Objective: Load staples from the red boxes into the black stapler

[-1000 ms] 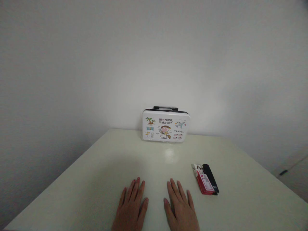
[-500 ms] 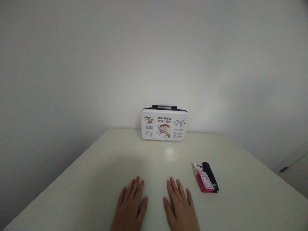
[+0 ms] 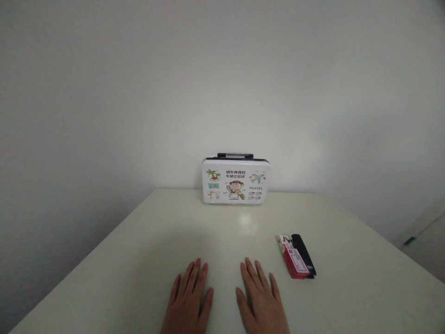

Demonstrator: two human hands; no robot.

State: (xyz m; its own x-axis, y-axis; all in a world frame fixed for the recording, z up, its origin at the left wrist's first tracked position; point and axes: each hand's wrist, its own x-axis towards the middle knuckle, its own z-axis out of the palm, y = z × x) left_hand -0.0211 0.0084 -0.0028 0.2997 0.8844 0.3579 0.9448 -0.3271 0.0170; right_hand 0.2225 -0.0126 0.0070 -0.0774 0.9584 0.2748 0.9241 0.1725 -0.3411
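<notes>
Almost nothing is changed since a second ago: the left hand (image 3: 189,301) and right hand (image 3: 260,299) are kept flat on the table (image 3: 139,260), fingers released, nothing grasped; the red packet (image 3: 295,261) lies just right of the right hand, untouched

Open tabletop ahead of both hands; one small obstacle off to the right.

The left hand (image 3: 187,301) and right hand (image 3: 261,301) lie flat on the pale table (image 3: 139,260), a bare strip between them. Straight ahead of the fingers the surface runs free up to a white printed case (image 3: 235,182) standing upright at the far edge, against the wall (image 3: 222,83), which blocks any passage beyond. Just to the right of the right hand lies a red packet (image 3: 295,261) with a black bar (image 3: 303,254) touching its far side. Left of the left hand the table is bare to its edge.
</notes>
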